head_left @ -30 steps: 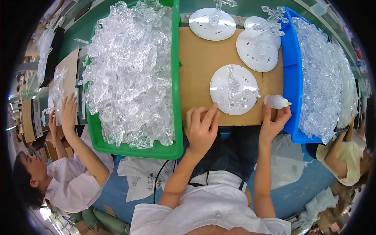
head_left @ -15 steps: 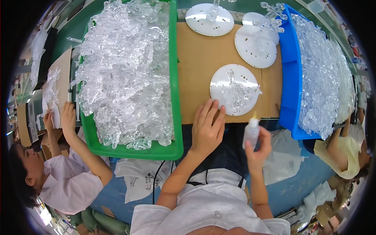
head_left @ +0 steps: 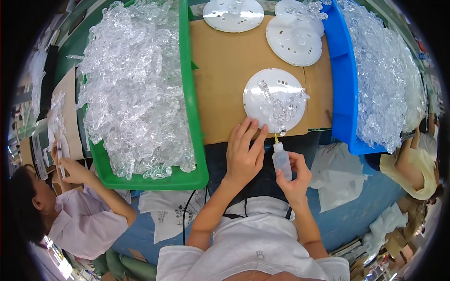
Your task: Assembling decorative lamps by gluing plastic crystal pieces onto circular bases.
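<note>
My right hand holds a small clear squeeze bottle with a yellow nozzle pointing up at the near rim of a white round disc. Clear plastic pieces are set on that disc, which lies on a brown cardboard sheet. My left hand rests flat at the cardboard's near edge, fingertips touching the disc's rim, holding nothing.
A green tray heaped with clear plastic pieces is on the left, a blue bin of the same on the right. Two more white discs lie farther back. Another person works at lower left; a second person sits at right.
My right hand moved from the blue bin's edge down toward my body, then brought the squeeze bottle's nozzle up to the disc's rim. My left hand stayed at the cardboard's edge.
</note>
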The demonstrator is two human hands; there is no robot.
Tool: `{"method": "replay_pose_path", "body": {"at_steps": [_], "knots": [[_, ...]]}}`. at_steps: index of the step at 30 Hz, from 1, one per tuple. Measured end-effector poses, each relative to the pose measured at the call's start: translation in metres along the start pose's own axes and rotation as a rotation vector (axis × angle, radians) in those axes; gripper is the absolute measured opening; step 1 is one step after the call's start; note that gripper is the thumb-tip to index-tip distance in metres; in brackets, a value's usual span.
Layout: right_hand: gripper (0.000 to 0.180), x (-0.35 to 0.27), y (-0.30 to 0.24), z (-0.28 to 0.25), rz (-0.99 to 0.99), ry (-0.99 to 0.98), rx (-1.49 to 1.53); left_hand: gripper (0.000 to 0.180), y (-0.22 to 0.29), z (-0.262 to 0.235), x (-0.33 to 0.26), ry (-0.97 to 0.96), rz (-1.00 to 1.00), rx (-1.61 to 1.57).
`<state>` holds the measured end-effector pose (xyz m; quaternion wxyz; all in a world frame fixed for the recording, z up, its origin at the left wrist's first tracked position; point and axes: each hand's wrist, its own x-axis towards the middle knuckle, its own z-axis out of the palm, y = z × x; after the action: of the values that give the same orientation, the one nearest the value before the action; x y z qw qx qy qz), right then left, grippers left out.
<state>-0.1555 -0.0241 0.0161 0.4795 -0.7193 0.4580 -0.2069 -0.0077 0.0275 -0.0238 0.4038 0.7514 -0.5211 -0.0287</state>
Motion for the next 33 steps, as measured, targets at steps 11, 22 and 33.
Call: {"method": "replay_pose_path", "body": {"at_steps": [11, 22, 33], "knots": [[0.033, -0.002, -0.005, 0.002, 0.122, 0.013, 0.027, 0.042, 0.001, -0.001, -0.001, -0.007, 0.002, 0.01], [0.038, 0.0, 0.006, -0.005, 0.036, 0.018, 0.003, 0.047, -0.002, 0.001, -0.003, -0.023, 0.028, 0.018], [0.052, 0.101, 0.013, -0.011, -0.308, 0.477, 0.081, 0.043, -0.002, 0.001, -0.001, 0.002, 0.035, 0.004]]}}
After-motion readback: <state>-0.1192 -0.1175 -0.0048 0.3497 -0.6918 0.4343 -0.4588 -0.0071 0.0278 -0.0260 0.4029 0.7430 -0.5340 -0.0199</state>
